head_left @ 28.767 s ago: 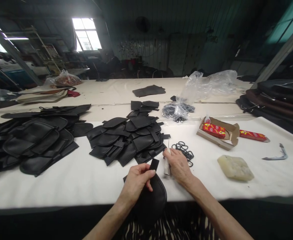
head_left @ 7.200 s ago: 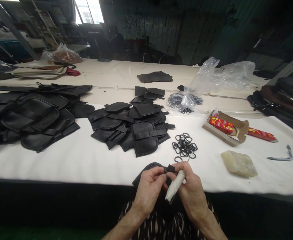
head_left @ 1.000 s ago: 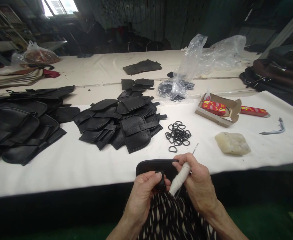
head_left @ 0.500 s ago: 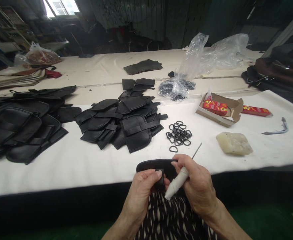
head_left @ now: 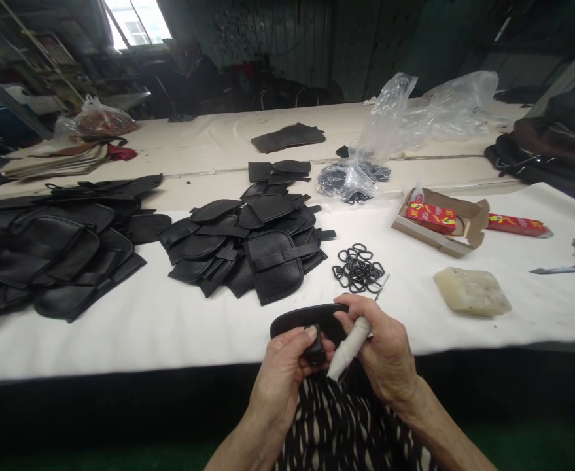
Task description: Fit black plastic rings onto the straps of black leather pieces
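Observation:
Between my two hands is a black leather piece (head_left: 292,319) with a curved, piped edge. My left hand (head_left: 283,369) pinches its folded black strap (head_left: 315,350) under the thumb. In my right hand (head_left: 388,350) is an awl-like tool (head_left: 350,350) with a pale wrapped handle and a thin metal shaft; its tip points away from me, beside the D-rings. The right fingertips also touch the upper edge of the leather piece. Just beyond lies a small heap of black metal D-rings (head_left: 358,268). Whether a ring sits in the strap's fold is hidden by my fingers.
Similar black leather pieces lie heaped in the middle (head_left: 272,261) and at the left (head_left: 61,255). To the right are an open cardboard box (head_left: 471,226) with a red packet, a pale yellowish block (head_left: 471,291) and a grey angled tool (head_left: 562,265). Plastic bags (head_left: 429,118) lie behind.
The camera view has shifted slightly, and my hands have risen a little toward the D-rings. One ring that lay apart is out of sight; my right hand covers about that spot.

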`<act>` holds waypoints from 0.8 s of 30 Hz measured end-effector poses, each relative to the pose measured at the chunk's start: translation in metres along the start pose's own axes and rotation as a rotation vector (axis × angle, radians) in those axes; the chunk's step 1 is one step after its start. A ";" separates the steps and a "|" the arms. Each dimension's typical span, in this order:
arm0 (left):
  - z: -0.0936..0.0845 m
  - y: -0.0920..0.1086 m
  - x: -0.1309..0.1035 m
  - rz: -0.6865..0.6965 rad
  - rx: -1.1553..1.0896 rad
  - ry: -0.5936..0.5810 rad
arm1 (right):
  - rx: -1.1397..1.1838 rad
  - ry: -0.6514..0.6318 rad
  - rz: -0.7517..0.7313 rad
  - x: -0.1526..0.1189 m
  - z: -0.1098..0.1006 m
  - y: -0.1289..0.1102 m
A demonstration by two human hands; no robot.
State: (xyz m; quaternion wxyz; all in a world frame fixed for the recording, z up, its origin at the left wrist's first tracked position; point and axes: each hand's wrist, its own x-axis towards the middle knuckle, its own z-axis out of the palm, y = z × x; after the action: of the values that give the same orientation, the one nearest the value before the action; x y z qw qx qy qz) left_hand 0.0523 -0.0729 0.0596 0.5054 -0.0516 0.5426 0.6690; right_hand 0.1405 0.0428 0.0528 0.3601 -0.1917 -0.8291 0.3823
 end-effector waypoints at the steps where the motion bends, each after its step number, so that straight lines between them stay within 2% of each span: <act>1: 0.000 0.001 0.000 -0.007 -0.001 0.006 | 0.013 0.010 0.015 -0.001 -0.002 -0.001; 6: 0.002 0.003 -0.001 -0.012 0.019 0.050 | 0.155 0.084 0.150 -0.008 -0.026 -0.009; 10: 0.004 0.002 -0.001 -0.022 0.028 0.040 | 0.419 0.128 0.228 -0.015 -0.056 -0.014; 13: 0.006 0.002 -0.001 -0.033 0.019 0.050 | 0.532 0.194 0.314 -0.023 -0.082 -0.008; 15: 0.007 0.003 -0.001 -0.039 0.013 0.076 | 0.499 0.229 0.403 -0.029 -0.098 0.001; 18: 0.009 0.004 -0.001 -0.050 0.004 0.088 | 0.286 0.275 0.534 -0.037 -0.117 0.014; 21: 0.012 0.005 0.000 -0.043 -0.009 0.094 | 0.041 0.359 0.611 -0.039 -0.126 0.019; 24: 0.017 0.005 0.004 -0.025 0.009 0.178 | -0.085 0.474 0.629 -0.034 -0.128 0.017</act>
State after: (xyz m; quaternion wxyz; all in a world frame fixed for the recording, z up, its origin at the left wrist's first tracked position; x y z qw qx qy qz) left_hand 0.0549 -0.0568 0.0680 0.4636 -0.1151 0.5878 0.6529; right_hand 0.2591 0.0969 0.0820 0.3988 -0.5341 -0.6387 0.3844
